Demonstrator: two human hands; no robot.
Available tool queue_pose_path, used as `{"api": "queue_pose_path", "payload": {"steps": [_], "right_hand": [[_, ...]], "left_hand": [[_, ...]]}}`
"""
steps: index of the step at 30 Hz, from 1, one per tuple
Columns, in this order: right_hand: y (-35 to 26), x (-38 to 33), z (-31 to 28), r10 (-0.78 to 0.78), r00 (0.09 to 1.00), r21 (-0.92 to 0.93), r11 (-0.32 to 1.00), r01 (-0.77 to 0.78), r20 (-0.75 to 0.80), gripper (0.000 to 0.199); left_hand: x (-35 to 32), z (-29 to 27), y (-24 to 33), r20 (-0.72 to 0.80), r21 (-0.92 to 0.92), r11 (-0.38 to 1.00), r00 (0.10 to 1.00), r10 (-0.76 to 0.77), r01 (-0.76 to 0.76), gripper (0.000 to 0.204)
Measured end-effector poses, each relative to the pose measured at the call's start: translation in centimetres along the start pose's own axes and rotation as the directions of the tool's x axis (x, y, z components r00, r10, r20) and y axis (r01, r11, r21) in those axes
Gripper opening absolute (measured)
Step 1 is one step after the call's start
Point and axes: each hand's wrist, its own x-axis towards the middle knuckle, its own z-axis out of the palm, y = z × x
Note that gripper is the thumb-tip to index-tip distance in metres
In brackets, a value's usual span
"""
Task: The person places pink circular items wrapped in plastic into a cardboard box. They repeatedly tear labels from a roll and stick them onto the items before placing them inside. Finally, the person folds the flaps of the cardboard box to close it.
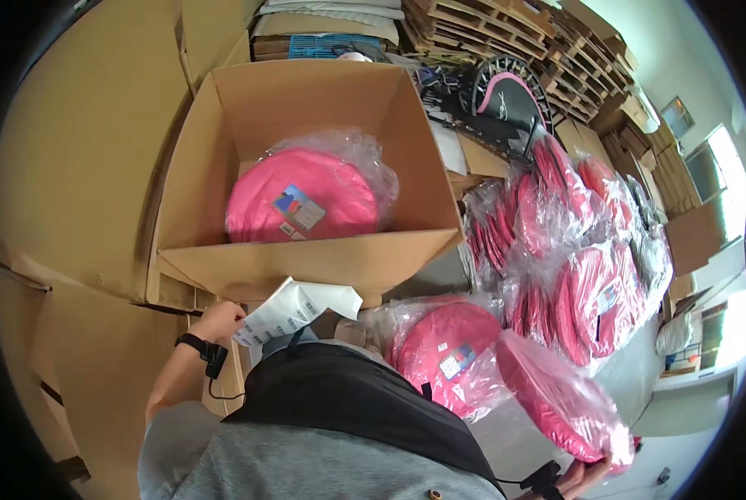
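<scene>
The round package [544, 383] at near right looks hot pink to me under clear wrap [598, 421], the open box [323, 262] plain brown, the sheet [294, 312] white with rows of black marks [257, 337].

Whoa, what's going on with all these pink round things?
The person's left hand is holding a strip of white labels in front of an open cardboard box. A pink disc with clear plastic around it lies in the box. Off to the side, the right hand grips a plastic-wrapped pink disc by its lower end. More wrapped pink discs are piled over on the right.
</scene>
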Motion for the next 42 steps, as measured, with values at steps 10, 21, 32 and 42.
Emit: {"api": "queue_pose_path", "payload": {"steps": [10,21,32,42], "right_hand": [[1.6,-8.4,21.2,-0.65,0.428,-0.097,0.481,0.872,0.628,0.054],[18.3,-15.3,53.2,-0.224,0.032,0.173,0.829,0.531,0.974,0.039],[59.5,-11.9,53.5,0.841,0.329,-0.783,0.528,-0.328,0.429,0.037],[44.5,-21.5,51.6,0.979,-0.117,-0.648,0.198,0.736,0.167,0.073]], "left_hand": [[-1.6,-1.8,-5.4,-0.095,-0.048,0.993,0.99,0.103,-0.108,0.016],[-10.0,3.4,-6.5,-0.234,-0.229,0.957,0.944,-0.232,0.179,0.016],[-15.9,9.0,-4.0,-0.18,-0.425,0.794,0.819,-0.545,0.435,0.017],[-12.9,4.9,-3.7,-0.137,-0.294,0.871,0.884,-0.447,0.394,0.018]]}}
